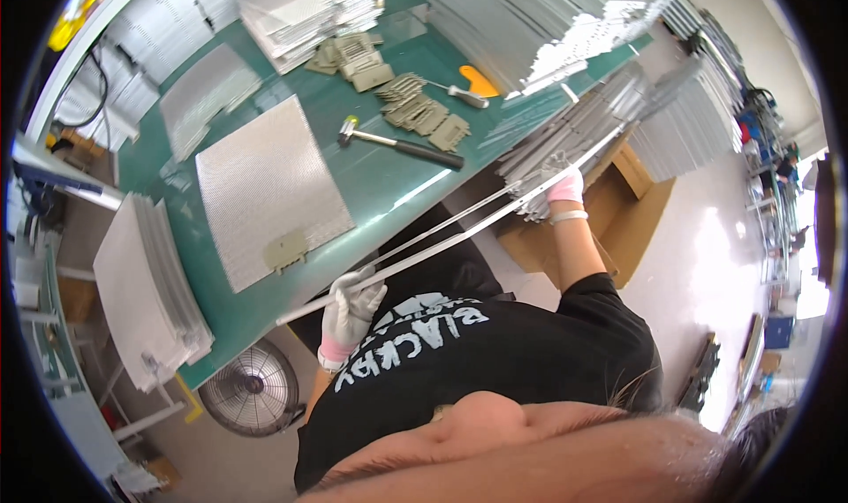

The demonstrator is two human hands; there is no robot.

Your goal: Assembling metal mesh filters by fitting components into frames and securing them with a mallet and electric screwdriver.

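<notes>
Across the front of my body runs a long, thin white metal strip [433, 254], slanting from lower left to upper right, with a second thin strip [455, 219] alongside it. My left hand [349, 313], in a white glove, is closed around its lower end. Toward the upper end, my right hand [565, 188], in a pinkish glove, grips the strip; its fingers are partly hidden. Beyond my left hand, a silver mesh sheet [265, 185] lies on the green table [389, 181], with a beige plastic piece [285, 251] on its near edge.
A hammer [402, 145], a screwdriver [465, 96], an orange scraper [480, 81] and several beige pieces [424, 114] lie on the table. Mesh panels [146, 282] are stacked at left. Below my right hand sits a cardboard box [632, 216]; a floor fan [252, 388] stands lower left.
</notes>
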